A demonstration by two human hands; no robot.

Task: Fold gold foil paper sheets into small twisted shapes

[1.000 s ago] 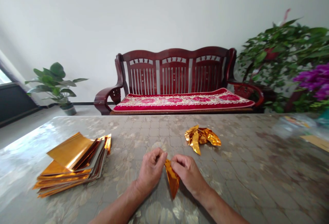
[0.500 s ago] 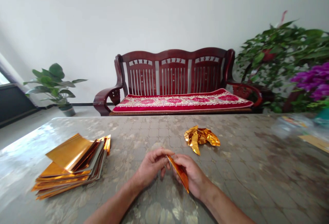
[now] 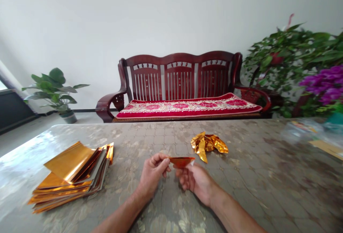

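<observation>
A small folded piece of gold foil paper (image 3: 182, 162) is held between my two hands above the table. My left hand (image 3: 154, 170) pinches its left tip between thumb and fingers. On the other end, my right hand (image 3: 197, 180) grips the paper's right side, its fingers curled beneath. Just beyond my right hand, a crumpled-looking folded gold foil piece (image 3: 209, 145) lies on the table. To the left rests a loose, uneven stack of gold foil sheets (image 3: 63, 177), some with grey undersides showing.
The table (image 3: 241, 197) has a patterned, glossy cover. Clear plastic packaging (image 3: 302, 131) and a tan flat piece (image 3: 327, 150) lie at its right. Behind stands a dark red wooden bench (image 3: 180, 79) with a floral cushion (image 3: 187, 109). Potted plants (image 3: 57, 90) flank it.
The folded foil paper has turned from steeply slanted to nearly level. My left hand now pinches its left tip, and my right hand has rolled over beneath its right side.
</observation>
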